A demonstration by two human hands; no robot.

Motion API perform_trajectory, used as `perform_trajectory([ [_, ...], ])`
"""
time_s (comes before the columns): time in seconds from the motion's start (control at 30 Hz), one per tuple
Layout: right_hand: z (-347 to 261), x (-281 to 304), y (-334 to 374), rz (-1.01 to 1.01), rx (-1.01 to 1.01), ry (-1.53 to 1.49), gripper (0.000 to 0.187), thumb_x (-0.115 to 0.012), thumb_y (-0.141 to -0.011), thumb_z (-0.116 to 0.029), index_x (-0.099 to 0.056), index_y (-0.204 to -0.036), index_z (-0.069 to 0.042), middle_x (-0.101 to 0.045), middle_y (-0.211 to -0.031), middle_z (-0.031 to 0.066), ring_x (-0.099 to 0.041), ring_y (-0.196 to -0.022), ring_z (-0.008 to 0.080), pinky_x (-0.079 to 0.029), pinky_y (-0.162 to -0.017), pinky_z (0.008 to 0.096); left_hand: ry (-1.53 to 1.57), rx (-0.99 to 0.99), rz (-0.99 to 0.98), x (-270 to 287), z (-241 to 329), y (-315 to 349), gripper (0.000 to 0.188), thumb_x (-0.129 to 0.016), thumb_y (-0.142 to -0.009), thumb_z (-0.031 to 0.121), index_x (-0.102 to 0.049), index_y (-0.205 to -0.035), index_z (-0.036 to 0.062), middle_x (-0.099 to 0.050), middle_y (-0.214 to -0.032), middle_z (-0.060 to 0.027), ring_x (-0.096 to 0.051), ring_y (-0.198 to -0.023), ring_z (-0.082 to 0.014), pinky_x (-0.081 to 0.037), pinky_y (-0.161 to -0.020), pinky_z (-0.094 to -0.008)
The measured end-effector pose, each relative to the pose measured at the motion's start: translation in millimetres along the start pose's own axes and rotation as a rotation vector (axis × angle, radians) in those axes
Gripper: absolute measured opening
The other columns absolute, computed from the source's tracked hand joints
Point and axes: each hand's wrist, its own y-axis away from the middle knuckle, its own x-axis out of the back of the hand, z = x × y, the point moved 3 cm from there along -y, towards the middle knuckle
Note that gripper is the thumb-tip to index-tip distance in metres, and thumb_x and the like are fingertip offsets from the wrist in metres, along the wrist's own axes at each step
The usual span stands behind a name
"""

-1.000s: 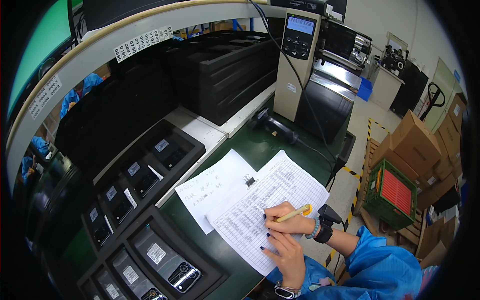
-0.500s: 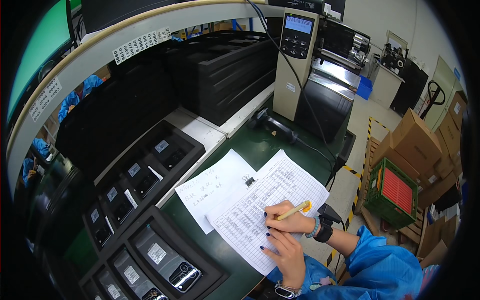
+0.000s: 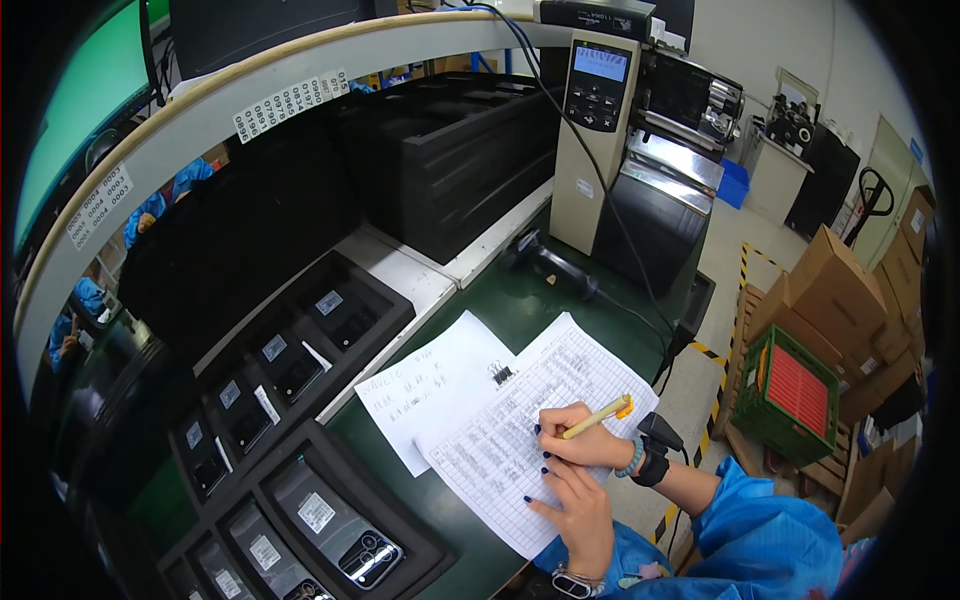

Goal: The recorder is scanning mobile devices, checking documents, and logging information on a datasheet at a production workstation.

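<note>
My right hand (image 3: 588,440) grips a yellowish pen (image 3: 597,416) with its tip down at a printed form sheet (image 3: 480,455) full of grid lines and handwriting. On the same sheet's lower part lies my left hand (image 3: 580,510), fingers spread apart and flat, just below the right one. A black binder clip (image 3: 502,374) sits at the sheet's upper left edge. Partly under the form is a white page (image 3: 425,375) with a few handwritten lines. To the left, a black foam tray (image 3: 425,545) holds several phones (image 3: 345,530) with white labels, screen side hidden.
Beyond the papers lie a black handheld scanner (image 3: 548,262) and a beige label printer (image 3: 583,170) with a hanging cable. Stacked black foam trays (image 3: 450,200) rise at the back. A green crate (image 3: 785,395) and cartons (image 3: 835,280) stand on the right. Co-workers' blue sleeves show far left.
The whole view has shifted slightly, so the bench sits a little lower in it. My right hand still holds the pen on the form; the left stays flat on it.
</note>
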Motion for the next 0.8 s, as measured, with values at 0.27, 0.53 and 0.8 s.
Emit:
perform_trajectory([
  [0.27, -1.3, 0.3, 1.2, 0.010, 0.016, 0.054, 0.019, -0.055, -0.075, -0.005, -0.043, -0.061, -0.002, -0.045, -0.051, 0.0036, -0.041, -0.046, 0.0091, -0.034, -0.044, 0.0263, -0.067, -0.009, 0.031, -1.4, 2.9, -1.4, 0.035, -0.046, -0.085, 0.019, -0.058, -0.112, -0.0004, -0.057, -0.115, -0.0170, -0.054, -0.102, -0.0241, -0.044, -0.083, -0.0560],
  [0.53, -2.4, 0.0, 1.4, -0.034, 0.002, 0.088, 0.018, -0.055, -0.076, -0.006, -0.044, -0.063, -0.002, -0.047, -0.051, 0.0042, -0.044, -0.046, 0.0098, -0.036, -0.044, 0.0262, -0.067, -0.033, 0.016, -1.9, 2.1, -1.3, 0.034, -0.046, -0.085, 0.018, -0.058, -0.110, -0.0014, -0.057, -0.114, -0.0179, -0.054, -0.101, -0.0243, -0.045, -0.082, -0.0544],
  [0.8, -3.0, 0.3, 2.0, -0.018, 0.028, 0.106, 0.018, -0.055, -0.076, -0.006, -0.043, -0.063, -0.002, -0.048, -0.051, 0.0049, -0.045, -0.045, 0.0116, -0.037, -0.044, 0.0269, -0.051, -0.034, -0.004, 0.3, 0.5, -1.7, 0.035, -0.046, -0.085, 0.018, -0.057, -0.112, -0.0022, -0.057, -0.114, -0.0185, -0.054, -0.102, -0.0247, -0.046, -0.083, -0.0541],
])
